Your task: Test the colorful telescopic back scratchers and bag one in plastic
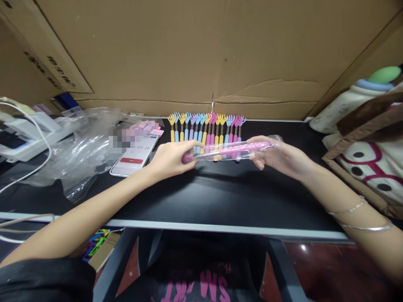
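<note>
A pink back scratcher with a silvery shaft, inside a clear plastic bag [233,151], is held level between my two hands above the table. My left hand [176,157] pinches its left end, where a dark pink tip shows. At the other end, my right hand [267,153] has its fingers closed around the bag and the pink part. Behind and below lies a row of back scratchers [201,132] in yellow, blue, purple and pink, their hand-shaped heads pointing to the back. The bagged one covers the lower parts of several of them.
Loose clear plastic bags [78,147] are heaped at the left beside a phone [137,155] showing a timer. A white power strip [28,138] with cables stands at far left. Cardboard [201,54] walls the back. A bottle [343,102] and a patterned bag [368,163] stand right.
</note>
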Available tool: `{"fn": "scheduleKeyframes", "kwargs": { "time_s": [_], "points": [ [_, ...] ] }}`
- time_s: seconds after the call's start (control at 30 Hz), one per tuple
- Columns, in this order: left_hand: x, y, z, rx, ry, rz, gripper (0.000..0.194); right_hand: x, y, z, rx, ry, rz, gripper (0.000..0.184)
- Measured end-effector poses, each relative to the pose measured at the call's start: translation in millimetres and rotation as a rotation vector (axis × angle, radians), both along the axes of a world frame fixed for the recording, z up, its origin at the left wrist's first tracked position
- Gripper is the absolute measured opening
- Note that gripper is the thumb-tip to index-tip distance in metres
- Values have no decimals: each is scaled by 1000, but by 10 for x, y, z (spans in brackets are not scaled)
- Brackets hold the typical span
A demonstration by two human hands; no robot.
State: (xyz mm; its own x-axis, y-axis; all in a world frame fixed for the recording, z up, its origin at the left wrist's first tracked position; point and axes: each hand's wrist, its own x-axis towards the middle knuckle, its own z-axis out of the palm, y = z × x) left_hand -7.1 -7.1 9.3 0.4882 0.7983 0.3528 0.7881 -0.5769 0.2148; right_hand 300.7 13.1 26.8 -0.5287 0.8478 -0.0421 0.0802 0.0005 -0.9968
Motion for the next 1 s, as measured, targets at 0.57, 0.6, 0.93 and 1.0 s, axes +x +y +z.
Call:
{"fn": "scheduleKeyframes", "kwargs": {
  "time_s": [0.57,0.6,0.93,1.0],
  "points": [
    [34,-16,-25,-26,32,15,36,26,37,-217,-50,76,170,41],
    [35,-20,-23,-29,38,13,37,14,33,-209,-33,75,147,39],
    [-19,-25,80,-127,-21,-57,43,50,63,-124,73,89,-34,29],
    [-44,-2,106,-143,-30,-31,40,72,79,-106,77,104,-106,26]
  ]
}}
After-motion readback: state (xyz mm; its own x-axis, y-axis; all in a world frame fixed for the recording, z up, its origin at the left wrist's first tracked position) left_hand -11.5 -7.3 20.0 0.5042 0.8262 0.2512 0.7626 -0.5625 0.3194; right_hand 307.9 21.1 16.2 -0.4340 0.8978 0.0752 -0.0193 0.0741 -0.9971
